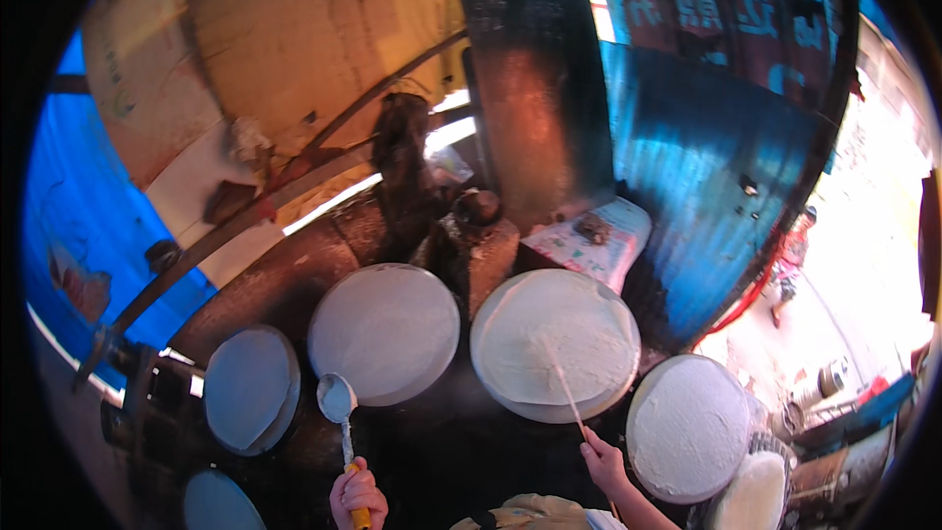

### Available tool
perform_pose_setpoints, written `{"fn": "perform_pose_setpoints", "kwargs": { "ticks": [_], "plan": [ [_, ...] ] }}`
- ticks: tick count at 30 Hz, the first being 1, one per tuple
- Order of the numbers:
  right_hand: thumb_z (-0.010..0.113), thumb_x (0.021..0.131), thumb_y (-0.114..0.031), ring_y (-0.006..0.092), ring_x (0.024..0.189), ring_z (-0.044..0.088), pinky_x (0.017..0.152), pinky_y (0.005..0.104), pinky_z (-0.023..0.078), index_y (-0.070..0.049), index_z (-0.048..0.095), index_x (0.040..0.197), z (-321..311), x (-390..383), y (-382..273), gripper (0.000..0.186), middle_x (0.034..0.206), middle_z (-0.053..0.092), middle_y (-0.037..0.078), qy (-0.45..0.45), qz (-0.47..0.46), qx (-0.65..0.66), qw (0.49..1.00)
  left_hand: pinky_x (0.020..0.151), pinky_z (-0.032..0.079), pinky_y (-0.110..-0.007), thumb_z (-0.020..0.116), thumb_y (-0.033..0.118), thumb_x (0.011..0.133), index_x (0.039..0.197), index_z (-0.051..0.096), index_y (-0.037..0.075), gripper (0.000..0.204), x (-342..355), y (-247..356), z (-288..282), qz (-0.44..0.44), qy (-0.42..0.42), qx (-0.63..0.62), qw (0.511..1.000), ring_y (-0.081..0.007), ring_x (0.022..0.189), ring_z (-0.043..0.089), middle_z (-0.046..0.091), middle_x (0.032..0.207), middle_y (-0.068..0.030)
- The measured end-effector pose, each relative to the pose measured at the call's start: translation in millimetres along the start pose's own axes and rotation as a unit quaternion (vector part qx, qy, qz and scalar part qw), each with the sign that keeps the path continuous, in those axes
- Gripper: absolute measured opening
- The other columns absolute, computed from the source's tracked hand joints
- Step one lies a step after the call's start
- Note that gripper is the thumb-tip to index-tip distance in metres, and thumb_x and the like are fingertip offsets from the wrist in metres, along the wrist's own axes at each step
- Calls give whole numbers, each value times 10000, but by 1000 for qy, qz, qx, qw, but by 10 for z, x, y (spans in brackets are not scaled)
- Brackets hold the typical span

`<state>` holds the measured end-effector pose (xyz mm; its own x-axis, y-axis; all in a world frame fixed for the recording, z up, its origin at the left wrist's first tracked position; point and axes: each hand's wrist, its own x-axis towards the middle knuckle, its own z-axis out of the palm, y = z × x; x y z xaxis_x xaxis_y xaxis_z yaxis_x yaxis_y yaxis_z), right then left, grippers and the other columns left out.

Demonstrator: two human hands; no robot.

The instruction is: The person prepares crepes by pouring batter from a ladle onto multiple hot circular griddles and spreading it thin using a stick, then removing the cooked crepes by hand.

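My left hand (358,496) is closed around the yellow handle of a metal ladle (337,398). White batter coats the ladle's bowl, which hangs by the near edge of a round griddle (385,334). My right hand (604,461) grips a thin wooden stick (567,388). The stick's far end reaches the middle of another round griddle (628,373), on a pale, uneven layer of batter (520,329). Whether the stick has a crosspiece at its tip, I cannot tell.
More round griddles with pale tops stand left (251,388) and right (687,427) in an arc. Behind them rise a dark upright panel (540,88) and a blue corrugated sheet (706,167). A wooden pole (221,236) slants across the left. A person (793,255) is outside at right.
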<state>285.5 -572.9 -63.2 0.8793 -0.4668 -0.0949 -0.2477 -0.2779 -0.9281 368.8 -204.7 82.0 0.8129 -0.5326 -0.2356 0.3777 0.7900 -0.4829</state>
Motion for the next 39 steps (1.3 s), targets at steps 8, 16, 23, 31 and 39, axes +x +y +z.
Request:
{"fn": "perform_pose_setpoints", "kwargs": {
  "ticks": [8,16,23,31,39],
  "plan": [
    [438,913,-152,35,380,335,337,197,304,-113,418,1310,685,357,-117,399,522,346,-71,-86,-7,97,991,412,394,-165,371,81,897,1061,450,-103,259,-830,575,82,112,-132,-29,984,-26,411,392,358,561,29],
    [455,902,-152,64,397,393,364,209,343,-83,537,1092,1927,-320,-1190,219,533,401,-35,-369,114,129,913,369,292,-166,409,57,885,1054,463,137,195,-1843,690,65,528,122,378,751,-37,395,290,346,579,15],
    [560,807,-94,233,568,531,528,327,423,-25,559,832,3371,-463,-1613,73,646,540,109,-351,-321,-4,880,378,359,-201,374,100,914,1083,465,29,204,-2564,598,-475,436,-54,163,884,-36,398,338,355,572,24],
    [568,727,-83,353,720,546,605,444,452,-62,522,776,5030,-290,-2211,71,772,519,145,-353,-537,-140,753,374,317,-173,347,168,955,1061,468,76,185,-2609,392,-561,592,54,32,803,-37,403,318,326,571,19],
    [575,688,-78,290,758,557,710,392,490,-66,624,754,5711,-39,-2754,83,798,552,93,-370,-598,-283,653,375,292,-174,342,161,957,1016,466,72,164,-2466,508,-542,651,-17,25,758,-47,409,324,309,536,29]
  ]
}}
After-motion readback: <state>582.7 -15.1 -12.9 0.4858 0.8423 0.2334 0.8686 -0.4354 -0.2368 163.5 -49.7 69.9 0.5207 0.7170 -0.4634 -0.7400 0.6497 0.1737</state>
